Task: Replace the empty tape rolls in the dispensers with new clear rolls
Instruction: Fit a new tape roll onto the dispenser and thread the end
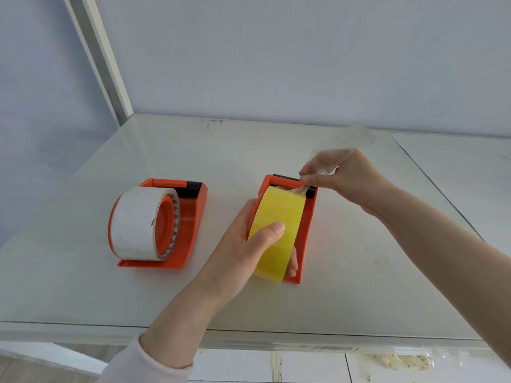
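Two orange tape dispensers stand on the white table. The left dispenser (193,214) carries a whitish roll (135,219) on its orange hub and nobody touches it. The right dispenser (305,233) holds a yellowish clear roll (276,217). My left hand (249,239) grips that roll, thumb on top, fingers under it. At the dispenser's far end, by the black cutter, my right hand (340,178) pinches a loose strip of clear tape (345,142) that sticks up and away from the roll.
The table (276,302) has a glass top, with its front edge near me and a seam running along the right side. A grey wall stands behind, and a white post rises at the back left corner. Floor tiles show below the front edge.
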Demonstrator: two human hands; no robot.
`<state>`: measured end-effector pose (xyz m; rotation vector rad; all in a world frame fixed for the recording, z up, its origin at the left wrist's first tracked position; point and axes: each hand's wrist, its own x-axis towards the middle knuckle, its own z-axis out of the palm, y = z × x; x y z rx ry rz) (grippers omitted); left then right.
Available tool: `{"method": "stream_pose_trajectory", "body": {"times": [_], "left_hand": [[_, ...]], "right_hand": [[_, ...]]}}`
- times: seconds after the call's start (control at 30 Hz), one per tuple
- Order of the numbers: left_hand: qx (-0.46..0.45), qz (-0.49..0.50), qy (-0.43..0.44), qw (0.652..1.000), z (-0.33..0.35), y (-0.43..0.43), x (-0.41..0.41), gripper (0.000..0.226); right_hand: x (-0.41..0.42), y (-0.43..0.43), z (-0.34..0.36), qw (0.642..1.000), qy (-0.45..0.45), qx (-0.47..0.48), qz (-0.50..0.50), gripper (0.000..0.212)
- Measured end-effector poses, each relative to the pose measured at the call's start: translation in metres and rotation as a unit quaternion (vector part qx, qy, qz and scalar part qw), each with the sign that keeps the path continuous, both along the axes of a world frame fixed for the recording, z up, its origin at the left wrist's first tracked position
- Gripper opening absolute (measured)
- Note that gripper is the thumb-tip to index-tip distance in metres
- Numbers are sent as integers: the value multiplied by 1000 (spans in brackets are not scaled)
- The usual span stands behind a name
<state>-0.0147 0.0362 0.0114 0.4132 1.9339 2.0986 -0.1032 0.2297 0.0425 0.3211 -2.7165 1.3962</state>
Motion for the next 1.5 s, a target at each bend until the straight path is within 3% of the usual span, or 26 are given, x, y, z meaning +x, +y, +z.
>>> {"method": "stream_pose_trajectory", "body": {"times": [0.17,0.4,0.63,0.8,0.93,1.1,1.27,1.4,1.5], "left_hand": [[-11,-20,12,1000,-1,0,-1,42],[-7,-6,8,1000,0,-1,-2,27],[-40,-4,3,999,-4,1,-6,48],[-26,-18,2,999,2,2,-6,29],[-21,-22,-9,1000,2,2,-7,31],[-18,-20,-19,999,0,2,-8,34],[-15,-24,-23,999,0,2,-8,34],[-14,-29,-19,999,1,2,-8,33],[-19,-34,-16,999,0,1,-9,35]], "right_hand": [[-8,-3,-2,1000,3,-13,12,13],[-11,-7,-2,999,24,5,40,13],[-14,-2,17,997,-54,24,54,13],[-16,-4,14,997,-28,55,42,15],[-12,7,23,988,-111,59,85,4],[-8,14,37,968,-191,94,136,26],[-7,10,32,978,-125,117,116,6],[-4,2,19,987,-10,150,61,22],[-2,-3,11,993,36,107,23,28]]}}
